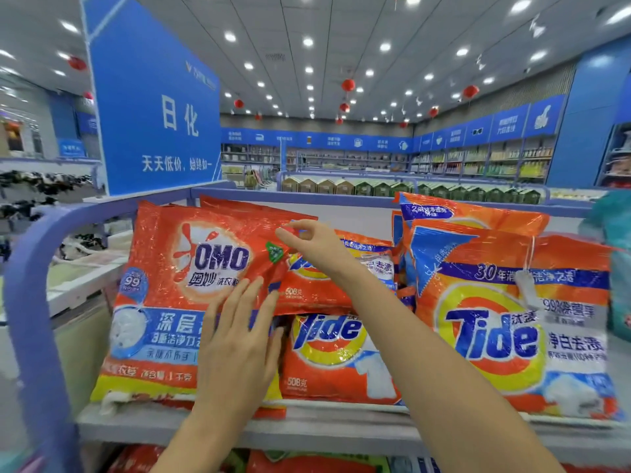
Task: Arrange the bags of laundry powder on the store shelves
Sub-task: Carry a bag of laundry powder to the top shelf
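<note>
While left hand (239,339) presses OMO bag (164,278), right hand (312,242) pinches its corner

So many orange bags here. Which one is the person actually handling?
The OMO bag at the left. The right hand pinches its upper corner and the left hand lies flat on its front. The Tide bags sit to its right.

Head camera, wide-angle, close before top shelf (136,429), facing forward, roughly level.
</note>
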`<state>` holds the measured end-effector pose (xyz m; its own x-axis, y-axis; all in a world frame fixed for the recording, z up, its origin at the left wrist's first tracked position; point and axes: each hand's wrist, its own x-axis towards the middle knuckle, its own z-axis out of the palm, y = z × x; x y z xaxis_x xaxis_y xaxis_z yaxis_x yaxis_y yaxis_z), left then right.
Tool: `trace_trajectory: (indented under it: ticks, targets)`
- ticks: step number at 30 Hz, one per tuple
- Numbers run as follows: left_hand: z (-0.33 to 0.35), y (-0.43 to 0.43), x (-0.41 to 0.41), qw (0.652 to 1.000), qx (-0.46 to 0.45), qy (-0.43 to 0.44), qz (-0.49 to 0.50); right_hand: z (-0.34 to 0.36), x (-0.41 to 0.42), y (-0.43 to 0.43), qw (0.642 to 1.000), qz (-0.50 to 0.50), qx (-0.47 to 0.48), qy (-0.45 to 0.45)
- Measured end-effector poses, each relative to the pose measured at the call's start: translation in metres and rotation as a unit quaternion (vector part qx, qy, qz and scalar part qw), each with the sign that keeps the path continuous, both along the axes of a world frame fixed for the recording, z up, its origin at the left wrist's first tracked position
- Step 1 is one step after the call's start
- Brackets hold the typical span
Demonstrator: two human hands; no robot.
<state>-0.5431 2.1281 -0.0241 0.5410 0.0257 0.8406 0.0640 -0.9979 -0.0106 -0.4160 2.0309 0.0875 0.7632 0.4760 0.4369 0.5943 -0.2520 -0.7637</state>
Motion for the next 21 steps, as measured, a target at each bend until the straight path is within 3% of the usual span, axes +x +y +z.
trace_trajectory:
  ticks: [3,8,11,17,21]
  targets:
    - [-0.006,0.009,-0.001,0.997,0.042,0.047,0.044,0.006,0.008,0.016,0.995,-0.053,0.081,-0.010]
    - [-0.009,0.011,0.002,0.996,0.050,0.060,0.038,0.015,0.009,0.023,0.988,-0.112,0.047,-0.092]
    - [-0.008,0.011,-0.001,0.998,0.032,0.048,0.015,0.013,-0.006,0.009,0.984,-0.103,0.084,-0.118]
    - [0.003,-0.039,0.000,0.988,-0.062,-0.041,-0.139,-0.006,-0.065,-0.086,0.967,-0.114,0.151,-0.172]
    - [0.008,-0.085,0.002,0.933,-0.217,-0.013,-0.286,-0.043,-0.110,-0.197,0.962,-0.151,0.181,-0.136]
